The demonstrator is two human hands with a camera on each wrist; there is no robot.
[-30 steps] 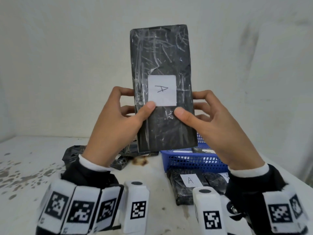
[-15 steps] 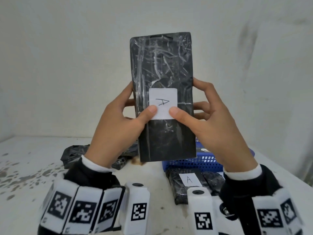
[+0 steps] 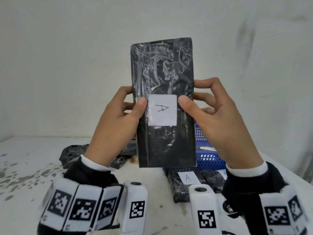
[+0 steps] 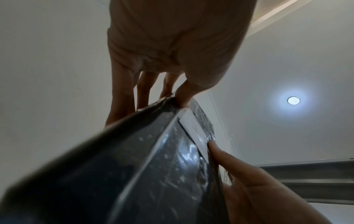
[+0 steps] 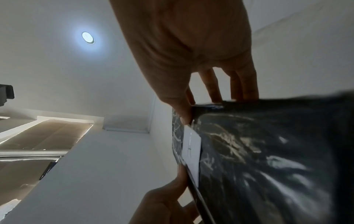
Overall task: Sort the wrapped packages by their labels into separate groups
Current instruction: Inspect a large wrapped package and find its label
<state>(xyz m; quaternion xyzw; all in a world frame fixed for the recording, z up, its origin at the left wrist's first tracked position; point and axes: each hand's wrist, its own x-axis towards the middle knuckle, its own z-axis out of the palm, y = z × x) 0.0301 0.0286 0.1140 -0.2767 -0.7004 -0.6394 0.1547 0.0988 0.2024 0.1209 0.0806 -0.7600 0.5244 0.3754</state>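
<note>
I hold a black plastic-wrapped package (image 3: 162, 68) upright in front of me, its white label (image 3: 162, 110) marked "A" facing me. My left hand (image 3: 116, 122) grips its left edge, thumb on the front beside the label and fingers behind. My right hand (image 3: 220, 126) grips the right edge the same way. In the left wrist view the package (image 4: 134, 174) fills the lower frame, and in the right wrist view the package (image 5: 268, 159) fills the right side. Another package labelled "A" (image 3: 184, 185) lies on the table below.
A blue mesh basket (image 3: 208, 158) stands on the white table (image 3: 25, 167) behind the held package, right of centre. Several black wrapped packages (image 3: 76, 153) lie in a heap at the back left. A second package (image 3: 215, 178) lies beside the "A" one. A white wall stands behind.
The held package has come lower and nearer to me. Both thumbs have slid from under the label to its two sides.
</note>
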